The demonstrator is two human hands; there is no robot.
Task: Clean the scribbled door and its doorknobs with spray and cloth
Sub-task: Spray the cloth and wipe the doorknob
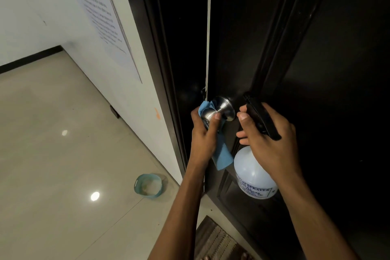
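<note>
1. Left hand (203,133) wrapped round the steel doorknob (219,110), fingers curled, blue cloth (222,157) pinched between palm and knob; cloth tail hanging down below the wrist.
2. Right hand (268,139) just right of the knob, fingers curled round the black trigger head of the spray bottle (251,173); white bottle body hanging below the palm, close to the door face.
3. Dark door (316,48) filling the right side, its edge just left of the knob; thin bright gap there against the black frame (147,27).
4. White wall (126,91) with a printed notice (101,17) to the left.
5. Open tiled floor (52,133) near left; teal tub (148,186) close to the frame's foot; doormat (215,240) nearest, below the arms.
</note>
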